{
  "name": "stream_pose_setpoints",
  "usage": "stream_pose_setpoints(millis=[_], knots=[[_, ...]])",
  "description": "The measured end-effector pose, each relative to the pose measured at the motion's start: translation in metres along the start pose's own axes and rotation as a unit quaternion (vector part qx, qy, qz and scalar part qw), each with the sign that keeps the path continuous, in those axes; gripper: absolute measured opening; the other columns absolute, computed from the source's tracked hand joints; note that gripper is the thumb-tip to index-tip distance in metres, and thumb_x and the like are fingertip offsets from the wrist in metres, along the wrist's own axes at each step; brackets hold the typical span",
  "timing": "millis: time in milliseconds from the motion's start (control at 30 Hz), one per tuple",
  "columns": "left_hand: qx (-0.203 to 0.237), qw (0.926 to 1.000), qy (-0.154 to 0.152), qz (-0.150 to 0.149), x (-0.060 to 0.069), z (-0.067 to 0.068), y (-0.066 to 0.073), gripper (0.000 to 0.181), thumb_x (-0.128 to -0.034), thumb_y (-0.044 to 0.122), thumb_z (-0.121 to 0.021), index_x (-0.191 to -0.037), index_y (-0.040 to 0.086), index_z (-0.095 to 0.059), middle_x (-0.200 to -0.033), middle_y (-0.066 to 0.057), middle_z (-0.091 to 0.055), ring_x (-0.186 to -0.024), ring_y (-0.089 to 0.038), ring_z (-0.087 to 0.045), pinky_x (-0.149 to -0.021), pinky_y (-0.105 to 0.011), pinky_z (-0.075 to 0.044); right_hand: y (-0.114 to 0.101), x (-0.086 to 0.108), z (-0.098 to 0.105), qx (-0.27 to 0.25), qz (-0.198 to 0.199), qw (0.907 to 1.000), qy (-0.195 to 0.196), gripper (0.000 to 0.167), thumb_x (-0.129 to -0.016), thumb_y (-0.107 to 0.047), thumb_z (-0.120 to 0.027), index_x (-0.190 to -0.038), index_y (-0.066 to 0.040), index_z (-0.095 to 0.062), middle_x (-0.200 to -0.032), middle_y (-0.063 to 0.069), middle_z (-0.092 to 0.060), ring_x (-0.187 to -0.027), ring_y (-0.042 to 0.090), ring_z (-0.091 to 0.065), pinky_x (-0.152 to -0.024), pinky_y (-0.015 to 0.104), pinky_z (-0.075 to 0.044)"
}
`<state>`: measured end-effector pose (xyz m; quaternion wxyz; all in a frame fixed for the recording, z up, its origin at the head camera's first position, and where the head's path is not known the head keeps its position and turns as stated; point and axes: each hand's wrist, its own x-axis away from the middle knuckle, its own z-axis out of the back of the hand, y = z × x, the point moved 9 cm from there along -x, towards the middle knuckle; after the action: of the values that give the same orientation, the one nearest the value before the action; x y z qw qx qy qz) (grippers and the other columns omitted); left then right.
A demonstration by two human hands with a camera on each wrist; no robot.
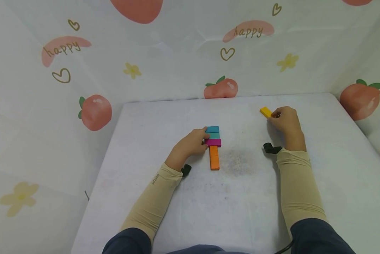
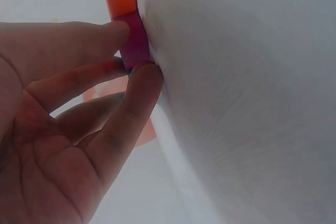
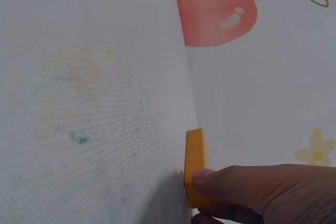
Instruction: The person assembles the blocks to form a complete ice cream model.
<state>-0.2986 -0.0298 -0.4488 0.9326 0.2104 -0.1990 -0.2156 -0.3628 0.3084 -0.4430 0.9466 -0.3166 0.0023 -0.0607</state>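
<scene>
Several flat coloured blocks lie together mid-table in the head view: a blue block [image 1: 213,129], a teal block [image 1: 214,135] and a magenta block [image 1: 214,142] stacked side by side crosswise, with an orange block [image 1: 214,158] running lengthwise towards the person. At their left ends, my left hand [image 1: 194,141] pinches the magenta block [image 2: 135,43] between thumb and finger; other fingertips reach the teal and blue ones. Farther right, near the table's back, my right hand [image 1: 286,121] grips one end of a yellow block [image 1: 265,112]. The right wrist view shows the thumb against this yellow block [image 3: 196,156].
A white-covered table [image 1: 240,211] carries faint stains. Behind it hangs a white cloth [image 1: 177,46] printed with peaches, hearts and flowers. Small black wrist devices sit by the left cuff [image 1: 186,170] and the right cuff [image 1: 271,148].
</scene>
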Motion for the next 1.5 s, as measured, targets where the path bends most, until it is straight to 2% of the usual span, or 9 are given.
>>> stream_pose_setpoints(millis=[233, 400, 467, 600, 700, 867, 1267, 1333, 1500], knots=[[-0.003, 1.0, 0.001, -0.005, -0.0007, -0.0004, 0.0002, 0.05, -0.104, 0.016, -0.065, -0.153, 0.009, -0.057, -0.174, -0.012, -0.033, -0.136, -0.029, -0.051, -0.085, -0.029, -0.052, 0.001, -0.0004, -0.0008, -0.002, -0.004, 1.0, -0.004, 0.037, -0.1, -0.015, -0.067, -0.122, 0.015, -0.068, -0.123, 0.036, -0.065, -0.112, 0.048, -0.059, -0.104, 0.064, -0.048], [-0.011, 0.9999, 0.002, -0.007, -0.0009, -0.0013, -0.0002, 0.05, -0.1039, 0.016, -0.066, -0.153, 0.01, -0.059, -0.174, -0.012, -0.033, -0.137, -0.029, -0.051, -0.077, -0.025, -0.049, 0.0019, -0.0003, -0.0024, -0.002, -0.004, 0.9999, -0.009, 0.037, -0.1, -0.014, -0.067, -0.123, 0.015, -0.067, -0.123, 0.036, -0.065, -0.112, 0.048, -0.059, -0.105, 0.063, -0.048], [-0.013, 0.9999, 0.002, -0.005, -0.0009, -0.0013, -0.0004, 0.049, -0.1038, 0.017, -0.066, -0.152, 0.011, -0.059, -0.174, -0.012, -0.033, -0.137, -0.03, -0.051, -0.078, -0.026, -0.051, 0.0015, -0.0005, -0.0024, -0.002, -0.003, 1.0, -0.008, 0.036, -0.1, -0.014, -0.067, -0.122, 0.015, -0.068, -0.123, 0.036, -0.065, -0.112, 0.047, -0.059, -0.105, 0.063, -0.048], [-0.019, 0.9998, 0.002, -0.003, -0.0012, -0.0016, -0.001, 0.05, -0.1037, 0.018, -0.066, -0.153, 0.012, -0.059, -0.174, -0.011, -0.033, -0.142, -0.03, -0.049, -0.088, -0.029, -0.054, -0.0001, -0.0004, -0.0024, -0.001, 0.0, 1.0, -0.007, 0.035, -0.1, -0.013, -0.067, -0.122, 0.015, -0.068, -0.123, 0.036, -0.065, -0.113, 0.047, -0.059, -0.105, 0.063, -0.048], [-0.02, 0.9998, 0.003, -0.004, -0.0015, -0.0015, -0.0013, 0.05, -0.1037, 0.018, -0.066, -0.153, 0.011, -0.059, -0.174, -0.011, -0.033, -0.143, -0.031, -0.048, -0.089, -0.03, -0.054, -0.0014, -0.0003, -0.0021, -0.002, 0.002, 1.0, -0.007, 0.035, -0.099, -0.012, -0.066, -0.122, 0.015, -0.068, -0.123, 0.036, -0.065, -0.113, 0.048, -0.059, -0.105, 0.064, -0.048], [-0.013, 0.9998, 0.006, -0.01, -0.0023, -0.0016, -0.0018, 0.05, -0.1035, 0.016, -0.066, -0.152, 0.01, -0.059, -0.174, -0.012, -0.033, -0.139, -0.031, -0.05, -0.08, -0.027, -0.05, -0.0028, 0.0003, -0.0013, -0.004, 0.005, 1.0, -0.005, 0.035, -0.099, -0.011, -0.066, -0.121, 0.015, -0.068, -0.122, 0.037, -0.066, -0.112, 0.048, -0.06, -0.104, 0.063, -0.048], [-0.015, 0.9998, 0.006, -0.01, -0.0033, -0.0028, -0.0029, 0.051, -0.1032, 0.017, -0.067, -0.153, 0.011, -0.058, -0.174, -0.011, -0.033, -0.14, -0.03, -0.05, -0.071, -0.024, -0.046, -0.002, 0.001, -0.0028, -0.006, 0.0, 0.9999, -0.009, 0.035, -0.099, -0.012, -0.066, -0.122, 0.015, -0.068, -0.122, 0.036, -0.065, -0.111, 0.047, -0.058, -0.105, 0.063, -0.048], [-0.016, 0.9998, 0.006, -0.01, -0.0034, -0.0032, -0.003, 0.051, -0.1033, 0.017, -0.066, -0.153, 0.011, -0.058, -0.174, -0.011, -0.033, -0.139, -0.029, -0.05, -0.072, -0.025, -0.047, -0.0019, 0.0008, -0.003, -0.006, 0.001, 0.9999, -0.009, 0.035, -0.099, -0.012, -0.066, -0.122, 0.015, -0.068, -0.122, 0.036, -0.064, -0.111, 0.047, -0.058, -0.105, 0.063, -0.048], [-0.014, 0.9999, 0.006, -0.007, -0.0034, -0.0037, -0.0038, 0.051, -0.1035, 0.017, -0.066, -0.153, 0.011, -0.058, -0.175, -0.011, -0.032, -0.138, -0.029, -0.049, -0.085, -0.029, -0.051, -0.0011, -0.0001, -0.0037, -0.004, 0.001, 0.9999, -0.009, 0.035, -0.099, -0.012, -0.066, -0.122, 0.015, -0.067, -0.122, 0.036, -0.064, -0.111, 0.046, -0.058, -0.105, 0.063, -0.048]])
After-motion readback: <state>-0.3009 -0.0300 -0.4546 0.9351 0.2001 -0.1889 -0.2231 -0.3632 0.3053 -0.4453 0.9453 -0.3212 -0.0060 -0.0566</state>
